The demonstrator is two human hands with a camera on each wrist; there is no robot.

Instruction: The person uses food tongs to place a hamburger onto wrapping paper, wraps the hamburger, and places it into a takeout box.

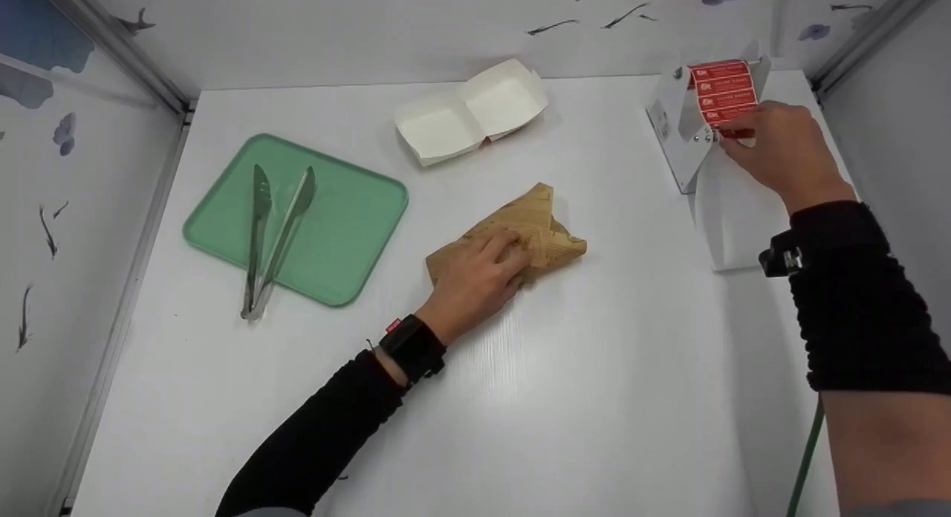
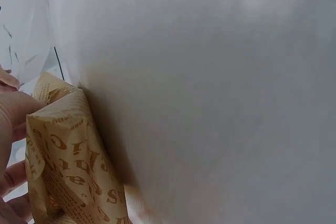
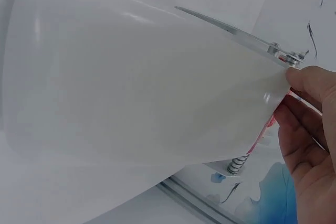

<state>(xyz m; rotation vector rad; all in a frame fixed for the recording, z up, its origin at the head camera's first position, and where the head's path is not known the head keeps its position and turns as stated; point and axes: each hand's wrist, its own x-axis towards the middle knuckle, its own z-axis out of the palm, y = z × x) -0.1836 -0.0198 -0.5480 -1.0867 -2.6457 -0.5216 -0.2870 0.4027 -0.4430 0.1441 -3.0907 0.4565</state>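
A brown printed-paper wrapped packet (image 1: 541, 218) lies mid-table. My left hand (image 1: 475, 283) holds it from above, fingers bent over its near side. In the left wrist view, thumb and fingers lie about the folded paper (image 2: 73, 156). At the back right, my right hand (image 1: 787, 149) pinches a red sticker at the front edge of a label dispenser (image 1: 674, 142). Red labels (image 1: 724, 86) run over the dispenser's top. White backing paper (image 1: 732, 212) hangs in a broad curl below them, and fills much of the right wrist view, with the fingertips (image 3: 296, 77) at its edge.
To the left, metal tongs (image 1: 258, 220) lie across a green tray (image 1: 338, 235), their joined end past its near edge. An opened white carton (image 1: 438, 127) sits at the back. Walls (image 1: 416, 34) stand behind and at both sides. A green cord (image 1: 806, 457) runs at the lower right.
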